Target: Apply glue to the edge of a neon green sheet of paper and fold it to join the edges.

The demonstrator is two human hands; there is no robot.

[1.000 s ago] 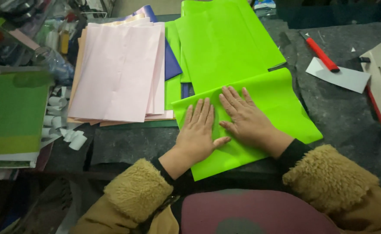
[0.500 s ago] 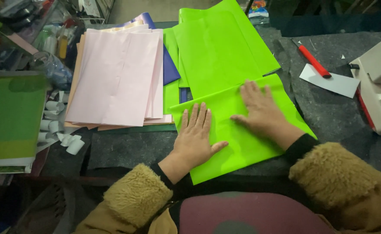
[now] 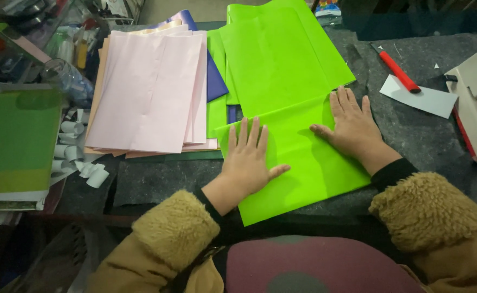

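On the dark table (image 3: 423,135), left hand (image 3: 247,157) and right hand (image 3: 352,122) lie palm-down, fingers extended, gripping nothing, pressing the green sheet (image 3: 298,157).

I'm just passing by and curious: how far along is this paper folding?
Done: a pile of folded pink sheets and folded green sheets lie behind the hands. In hand: the left hand and right hand press flat on one bright green sheet. How many sheets are left cannot be told.

The green sheet (image 3: 303,157) looks like smooth paper with a slight sheen. The pink stack (image 3: 151,92) on the left is matt paper. The dark table (image 3: 428,135) looks rough, felt-like.
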